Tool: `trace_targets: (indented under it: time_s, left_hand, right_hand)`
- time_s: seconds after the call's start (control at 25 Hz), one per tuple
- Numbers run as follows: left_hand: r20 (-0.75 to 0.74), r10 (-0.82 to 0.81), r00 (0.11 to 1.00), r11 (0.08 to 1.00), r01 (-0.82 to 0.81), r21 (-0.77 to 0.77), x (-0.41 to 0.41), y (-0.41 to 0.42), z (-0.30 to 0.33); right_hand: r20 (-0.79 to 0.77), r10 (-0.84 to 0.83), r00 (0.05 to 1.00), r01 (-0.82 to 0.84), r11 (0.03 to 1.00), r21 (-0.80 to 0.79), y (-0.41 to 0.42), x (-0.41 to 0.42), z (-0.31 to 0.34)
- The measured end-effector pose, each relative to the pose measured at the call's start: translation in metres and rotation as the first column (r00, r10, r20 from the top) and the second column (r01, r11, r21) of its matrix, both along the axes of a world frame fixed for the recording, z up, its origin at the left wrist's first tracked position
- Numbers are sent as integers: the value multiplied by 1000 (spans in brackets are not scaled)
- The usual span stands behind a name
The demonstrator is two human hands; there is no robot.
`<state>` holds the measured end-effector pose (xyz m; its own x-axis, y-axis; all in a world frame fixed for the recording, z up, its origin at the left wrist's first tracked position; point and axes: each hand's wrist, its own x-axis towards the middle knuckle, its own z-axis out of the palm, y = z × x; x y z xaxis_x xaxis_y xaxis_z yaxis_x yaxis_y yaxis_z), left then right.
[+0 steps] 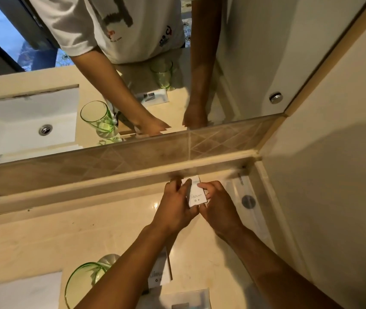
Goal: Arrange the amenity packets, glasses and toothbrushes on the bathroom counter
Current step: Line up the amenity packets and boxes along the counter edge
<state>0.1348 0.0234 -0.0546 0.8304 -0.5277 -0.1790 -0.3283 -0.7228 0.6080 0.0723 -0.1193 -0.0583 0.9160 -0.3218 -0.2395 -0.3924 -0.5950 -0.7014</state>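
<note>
Both hands at far edge of glossy cream marble counter (pixel 110 230), w/ a flat white rectangular amenity packet (pixel 195 194) pinched between them, just beside the raised backsplash ledge. Left hand (pixel 175 208) grips its left edge, right hand (pixel 218 206) its right, thumb on top. Near left: green-tinted clear glass (pixel 81 284), round rim. Another flat white packet (pixel 160 275) near centre, partly under left forearm.

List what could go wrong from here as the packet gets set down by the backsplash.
1. Both hands, left hand and right hand, pinch one small white packet near the ledge; it may tip or land crooked when released.
2. The left forearm passes right over the green glass; pulling back low could knock it.
3. Another packet lies under that arm and could be dragged.
</note>
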Motion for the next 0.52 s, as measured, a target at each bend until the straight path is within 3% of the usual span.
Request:
trace_targets:
  time_s: [0.28, 0.52]
  left_hand:
    - [90, 48, 995, 999, -48, -1, -11, 1, -8]
    - [48, 68, 997, 998, -68, 14, -13, 5, -3]
  right_hand:
    - [12, -29, 1000, 29, 1000, -11, 8, -1, -3]
    - [29, -10, 1000, 11, 1000, -20, 13, 0, 0]
